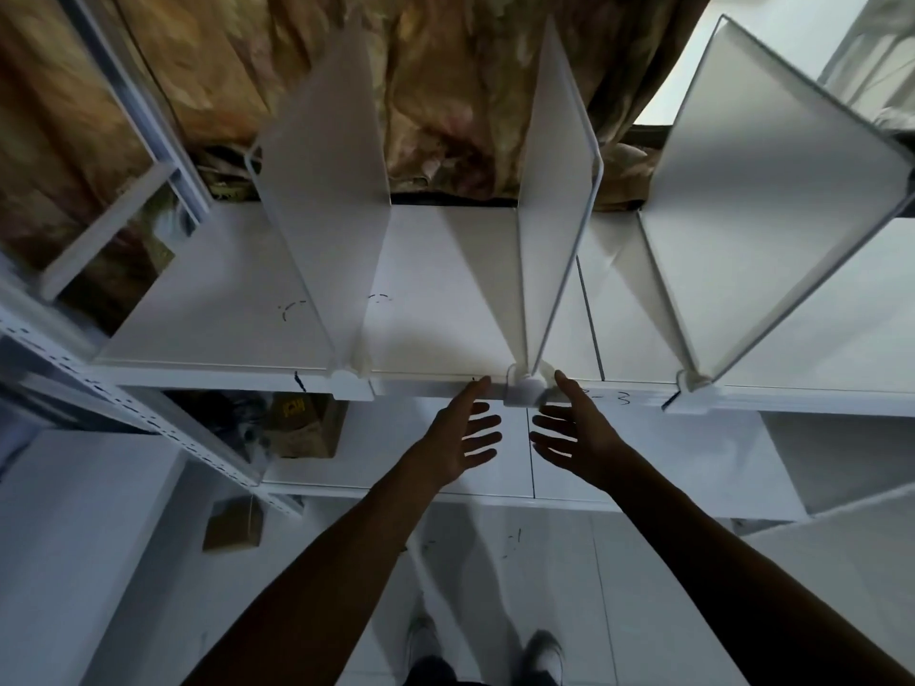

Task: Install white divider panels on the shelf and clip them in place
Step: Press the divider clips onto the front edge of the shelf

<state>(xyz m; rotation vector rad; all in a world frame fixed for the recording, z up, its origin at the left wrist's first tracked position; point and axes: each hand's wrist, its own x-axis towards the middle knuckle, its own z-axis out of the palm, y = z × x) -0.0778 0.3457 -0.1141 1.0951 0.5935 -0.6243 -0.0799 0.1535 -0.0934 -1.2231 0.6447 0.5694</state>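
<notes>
Three white divider panels stand upright on the white shelf (223,314): a left panel (322,215), a middle panel (554,215) and a right panel (772,230). Each meets the shelf's front edge at a white clip; the middle clip (526,388) sits between my hands. My left hand (463,433) is open, fingers spread, its fingertip touching the shelf edge just left of that clip. My right hand (574,428) is open too, its fingertip by the clip's right side. Neither hand holds anything.
A perforated metal upright (124,403) runs diagonally at the left. A lower shelf holds a brown cardboard box (302,428); a smaller box (232,527) sits below. Patterned brown fabric (445,91) hangs behind the shelf. My shoes (539,651) stand on the white floor.
</notes>
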